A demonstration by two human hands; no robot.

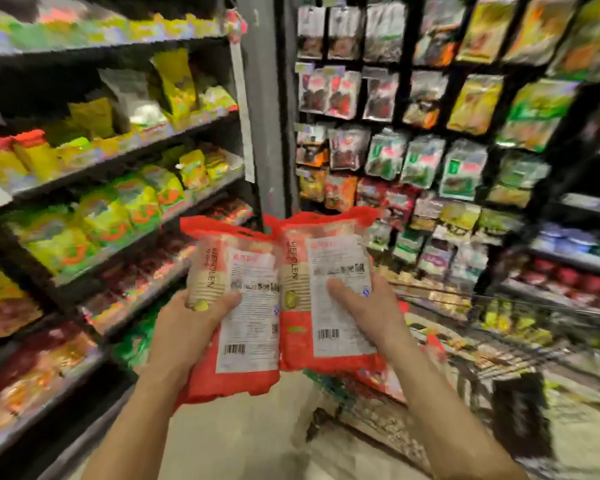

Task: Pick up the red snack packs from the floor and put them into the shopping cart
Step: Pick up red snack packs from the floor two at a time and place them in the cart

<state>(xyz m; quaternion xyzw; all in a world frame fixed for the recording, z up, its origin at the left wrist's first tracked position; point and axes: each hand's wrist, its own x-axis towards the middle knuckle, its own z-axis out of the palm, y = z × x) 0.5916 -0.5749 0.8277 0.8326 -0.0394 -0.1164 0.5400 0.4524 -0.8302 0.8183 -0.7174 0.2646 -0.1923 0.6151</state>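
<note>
Two red snack packs with white label panels are held upright side by side in the middle of the head view. My left hand (pixel 187 327) grips the left red snack pack (pixel 246 306) from its lower left side. My right hand (pixel 368 306) grips the right red snack pack (pixel 329 292), thumb across the label. The wire shopping cart (pixel 482 327) stands to the lower right, just beyond my right hand, with packaged goods and other red packs inside. The image is blurred.
Shelves of yellow, green and red snack bags (pixel 111 209) run along the left. Racks of hanging pouches (pixel 430 126) fill the back and right. A grey pillar (pixel 264 109) stands between them. Pale floor (pixel 243 438) shows below my arms.
</note>
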